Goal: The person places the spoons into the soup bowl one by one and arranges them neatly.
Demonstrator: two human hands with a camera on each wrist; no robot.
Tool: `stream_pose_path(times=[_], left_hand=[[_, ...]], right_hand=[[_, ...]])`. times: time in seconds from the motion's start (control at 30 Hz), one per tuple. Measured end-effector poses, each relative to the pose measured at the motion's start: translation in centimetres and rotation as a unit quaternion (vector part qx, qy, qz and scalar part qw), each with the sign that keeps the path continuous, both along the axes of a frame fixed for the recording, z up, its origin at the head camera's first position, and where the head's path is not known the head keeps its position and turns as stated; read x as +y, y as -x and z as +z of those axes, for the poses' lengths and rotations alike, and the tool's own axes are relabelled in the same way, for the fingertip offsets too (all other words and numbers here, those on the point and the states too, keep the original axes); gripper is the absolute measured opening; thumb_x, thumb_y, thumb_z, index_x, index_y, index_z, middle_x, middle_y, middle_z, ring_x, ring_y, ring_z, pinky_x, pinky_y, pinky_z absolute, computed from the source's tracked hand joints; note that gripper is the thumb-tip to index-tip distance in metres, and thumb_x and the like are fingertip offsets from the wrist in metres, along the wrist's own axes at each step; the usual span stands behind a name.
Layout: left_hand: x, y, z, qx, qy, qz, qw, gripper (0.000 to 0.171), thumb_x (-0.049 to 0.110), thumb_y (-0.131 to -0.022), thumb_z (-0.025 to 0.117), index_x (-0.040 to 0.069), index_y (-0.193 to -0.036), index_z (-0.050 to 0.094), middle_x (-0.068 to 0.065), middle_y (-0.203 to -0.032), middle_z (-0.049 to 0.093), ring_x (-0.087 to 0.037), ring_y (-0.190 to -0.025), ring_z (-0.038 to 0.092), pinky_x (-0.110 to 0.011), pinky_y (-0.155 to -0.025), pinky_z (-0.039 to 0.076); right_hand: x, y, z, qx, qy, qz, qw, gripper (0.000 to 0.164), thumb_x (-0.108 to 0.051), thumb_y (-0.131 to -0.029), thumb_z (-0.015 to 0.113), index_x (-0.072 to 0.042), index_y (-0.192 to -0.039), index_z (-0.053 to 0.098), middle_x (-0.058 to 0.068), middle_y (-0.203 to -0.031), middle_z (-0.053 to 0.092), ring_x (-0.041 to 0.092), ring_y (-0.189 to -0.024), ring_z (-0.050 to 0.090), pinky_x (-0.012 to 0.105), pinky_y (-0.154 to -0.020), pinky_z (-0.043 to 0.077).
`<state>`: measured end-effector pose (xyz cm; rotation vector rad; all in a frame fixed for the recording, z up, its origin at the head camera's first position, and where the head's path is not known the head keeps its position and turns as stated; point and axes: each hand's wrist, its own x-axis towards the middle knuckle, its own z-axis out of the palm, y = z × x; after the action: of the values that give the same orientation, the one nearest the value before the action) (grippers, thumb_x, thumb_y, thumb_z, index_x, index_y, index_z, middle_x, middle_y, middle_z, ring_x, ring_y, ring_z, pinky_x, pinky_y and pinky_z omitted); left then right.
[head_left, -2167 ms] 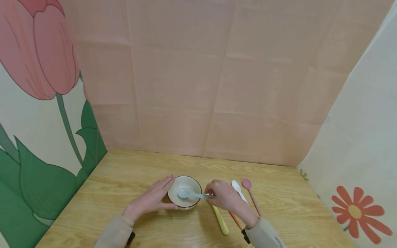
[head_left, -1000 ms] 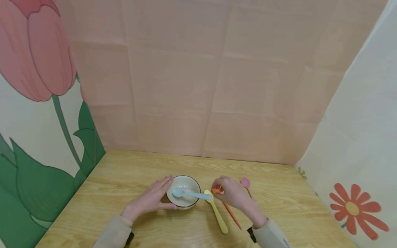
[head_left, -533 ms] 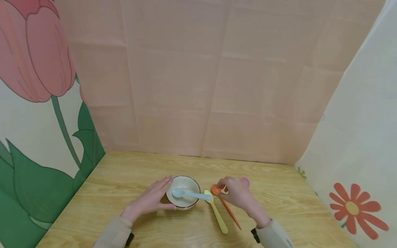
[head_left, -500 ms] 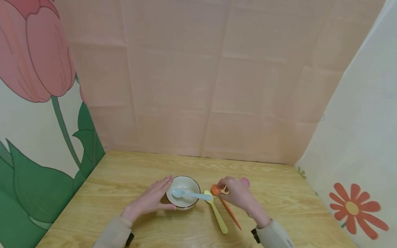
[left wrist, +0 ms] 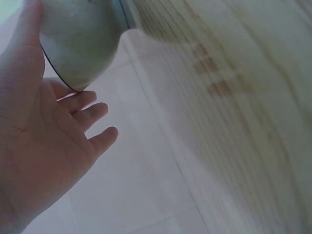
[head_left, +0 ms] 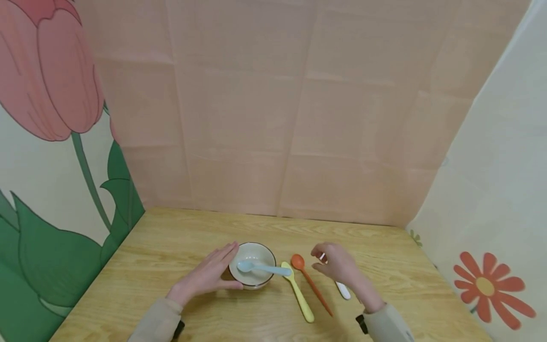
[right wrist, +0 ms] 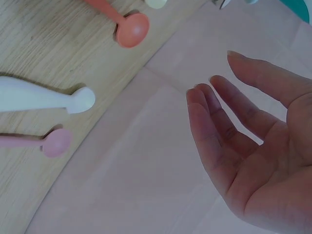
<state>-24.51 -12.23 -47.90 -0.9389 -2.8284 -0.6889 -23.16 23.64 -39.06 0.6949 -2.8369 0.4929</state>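
Note:
In the head view my left hand (head_left: 207,275) rests against the left side of a cream bowl (head_left: 252,284) with a dark rim. Its straight fingers touch the far rim and its thumb lies along the near side. A light blue spoon (head_left: 260,269) sits in the bowl, handle across the right rim. My right hand (head_left: 339,265) hovers over a white spoon (head_left: 343,290), partly hiding it in that view; its fingers are loosely bent and hold nothing. In the right wrist view the white spoon (right wrist: 44,96) lies whole on the table, beside a pink spoon (right wrist: 57,142).
Between the bowl and my right hand lie a yellow spoon (head_left: 301,299) and an orange spoon (head_left: 315,287), both slanting toward me on the wooden table (head_left: 179,237). A pinkish cloth backdrop (head_left: 239,118) rises behind the table, with flower-printed cloth at both sides.
My right hand has let go of the light blue spoon, leaving it in the bowl, and moved right past the orange spoon to the white one. My left hand has stayed on the bowl.

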Motion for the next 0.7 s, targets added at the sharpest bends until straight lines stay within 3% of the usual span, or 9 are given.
stream_pose_path(times=[0.17,0.4,0.7], left_hand=[[0.0,-0.1,0.2,-0.001,-0.002,-0.002,1.0000,0.107,0.065,-0.082,0.067,0.000,-0.155,0.025,-0.019,-0.163,0.026,-0.040,-0.149,0.031,-0.058,-0.121,0.027],[0.0,-0.2,0.3,-0.002,-0.004,-0.005,1.0000,0.106,0.063,-0.082,0.068,-0.002,-0.155,0.026,-0.022,-0.162,0.027,-0.041,-0.148,0.031,-0.060,-0.121,0.027],[0.0,-0.2,0.2,-0.002,-0.007,-0.006,1.0000,0.107,0.065,-0.082,0.066,-0.002,-0.155,0.026,-0.022,-0.162,0.027,-0.041,-0.149,0.030,-0.061,-0.121,0.026]], right_hand=[[0.9,0.0,0.0,-0.018,0.008,-0.010,1.000,0.018,-0.005,-0.078,0.079,-0.003,-0.093,0.070,0.010,-0.090,0.071,0.020,-0.076,0.066,0.021,-0.064,0.053],[2.2,-0.2,-0.7,-0.040,0.016,-0.047,0.998,0.020,-0.006,-0.077,0.081,-0.004,-0.094,0.070,0.008,-0.091,0.071,0.018,-0.079,0.066,0.024,-0.067,0.054],[4.1,-0.1,-1.5,-0.037,0.030,-0.060,0.997,0.022,-0.002,-0.075,0.081,-0.007,-0.090,0.065,0.008,-0.088,0.069,0.017,-0.076,0.066,0.023,-0.064,0.054]])
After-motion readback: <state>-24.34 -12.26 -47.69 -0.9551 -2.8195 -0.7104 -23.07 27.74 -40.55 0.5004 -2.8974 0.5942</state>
